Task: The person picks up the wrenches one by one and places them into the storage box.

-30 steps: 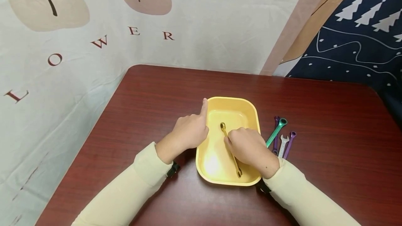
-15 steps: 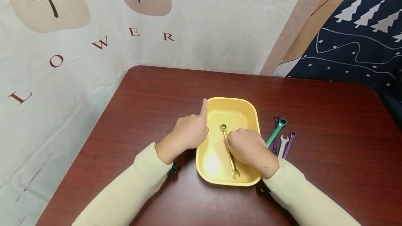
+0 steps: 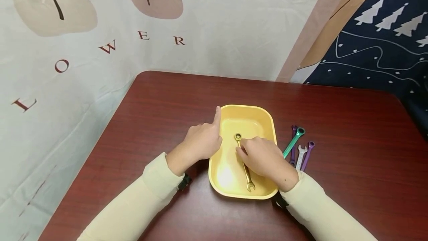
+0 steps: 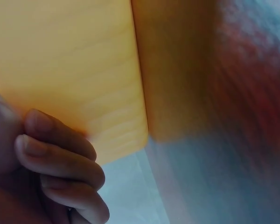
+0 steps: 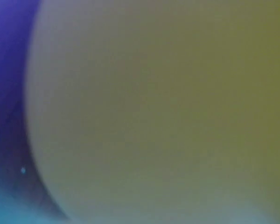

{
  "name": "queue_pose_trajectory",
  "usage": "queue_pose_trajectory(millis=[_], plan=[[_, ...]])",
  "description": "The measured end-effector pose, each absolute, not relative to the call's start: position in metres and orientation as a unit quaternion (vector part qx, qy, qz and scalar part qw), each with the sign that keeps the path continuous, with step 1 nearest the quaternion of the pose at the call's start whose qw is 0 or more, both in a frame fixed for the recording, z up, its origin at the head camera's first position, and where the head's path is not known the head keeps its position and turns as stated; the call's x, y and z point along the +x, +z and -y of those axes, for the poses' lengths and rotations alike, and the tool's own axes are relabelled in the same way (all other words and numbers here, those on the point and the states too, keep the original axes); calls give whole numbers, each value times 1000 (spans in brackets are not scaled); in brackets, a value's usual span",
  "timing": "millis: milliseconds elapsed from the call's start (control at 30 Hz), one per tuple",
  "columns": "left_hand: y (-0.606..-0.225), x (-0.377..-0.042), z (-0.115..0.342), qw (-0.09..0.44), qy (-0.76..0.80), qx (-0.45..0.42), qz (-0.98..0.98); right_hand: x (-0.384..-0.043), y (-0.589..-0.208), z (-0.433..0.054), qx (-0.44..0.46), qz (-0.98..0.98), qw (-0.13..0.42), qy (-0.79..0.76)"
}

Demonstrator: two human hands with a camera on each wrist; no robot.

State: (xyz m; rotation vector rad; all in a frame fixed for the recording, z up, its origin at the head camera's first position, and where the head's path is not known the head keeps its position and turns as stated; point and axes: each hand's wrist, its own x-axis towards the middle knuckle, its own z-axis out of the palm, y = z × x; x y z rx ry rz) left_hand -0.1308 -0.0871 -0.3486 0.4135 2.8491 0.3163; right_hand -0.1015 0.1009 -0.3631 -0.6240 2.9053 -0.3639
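A yellow plastic tray (image 3: 217, 181) stands on the table. A gold combination wrench (image 3: 249, 179) lies lengthwise in it, ring end away from me and open end nearest. Over the wrench's middle my right hand (image 3: 262, 157) reaches in, thumb spread to the left across the shaft; its other fingertips are hidden. My left hand (image 3: 202, 140) holds the tray's left wall, index finger straight along the rim. In the left wrist view, the curled fingers (image 4: 65, 163) sit below the tray's outside wall (image 4: 84, 60). The right wrist view is only a yellowish blur.
Right of the tray lie a green wrench (image 3: 292, 142), a silver wrench (image 3: 301, 155) and two purple wrenches, one purple wrench (image 3: 308, 155) at the outer side. They lie close to my right wrist. The reddish-brown table (image 3: 174, 96) meets a printed cloth (image 3: 214, 29) at the back.
The gold wrench has turned slightly and now lies flat, its open end facing up. My right thumb has moved a little to the left, away from the fingers. The left hand has stayed put.
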Motion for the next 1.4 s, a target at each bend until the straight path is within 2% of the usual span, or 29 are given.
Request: queue_pose_trajectory(millis=[300,567,1067,1400], plan=[[-351,-131,88,117,102,140,-978,-100,-363,-102,-236,-954,42,-181],[-351,-132,89,111,102,139,-979,-99,-360,-103,-257,-937,-12,-236],[-353,-134,88,119,110,139,-977,-104,-342,-126,-210,-949,-78,-220],[-355,-135,88,118,113,140,-976,-116,-337,-147,-163,-963,-63,-204]])
